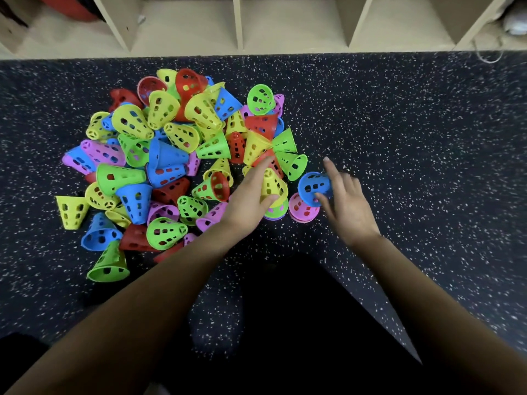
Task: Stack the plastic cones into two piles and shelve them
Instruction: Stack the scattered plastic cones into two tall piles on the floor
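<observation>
Loose cones: a jumbled heap of perforated plastic cones in yellow, green, blue, red and purple, lying on their sides and at all angles on the left half of the floor, reaching from near the shelf down towards the left forearm.
Floor: dark, speckled with white flecks; its right half is bare.
Shelf: pale wooden cubbies along the far edge, their dividers upright.
Left hand: at the right edge of the heap, fingers and thumb closed around a yellow cone, index finger stretched out along it towards the far side.
Yellow cone: upright, narrow end up, sitting on a short stack whose green and purple rims show beneath it.
Purple cone: upright on the floor just right of that stack, apart from it.
Blue cone: tilted, its wide opening facing the camera, held just above and touching the purple cone.
Right hand: thumb and fingers pinching the blue cone's far right side, index finger raised and pointing away.
</observation>
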